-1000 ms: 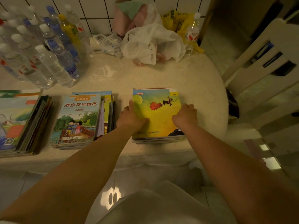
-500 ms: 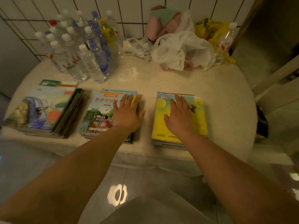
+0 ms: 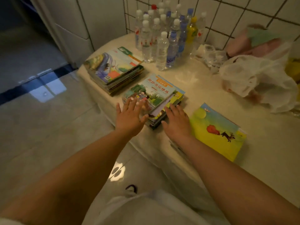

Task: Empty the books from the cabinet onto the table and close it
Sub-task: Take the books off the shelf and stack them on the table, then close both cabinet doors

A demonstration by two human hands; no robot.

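Observation:
Three stacks of colourful books lie on a round white table [image 3: 211, 93]. The left stack [image 3: 113, 69] sits near the table's left edge. The middle stack [image 3: 155, 95] has a green and blue cover on top. The right stack [image 3: 215, 130] shows a yellow cover with a red sleigh. My left hand [image 3: 129, 115] is spread flat at the near left corner of the middle stack. My right hand [image 3: 176, 121] lies flat against that stack's near right side, beside the yellow book. Neither hand grips anything. No cabinet is in view.
Several water bottles [image 3: 164, 34] stand at the back of the table by the tiled wall. A white plastic bag [image 3: 259, 78] and pink cloth [image 3: 254, 43] lie at the back right. Glossy tiled floor [image 3: 40, 119] spreads to the left.
My view has swung left. Both hands shifted left: the right hand left the yellow book and now flanks the middle stack, and the left hand slid to that stack's near left corner.

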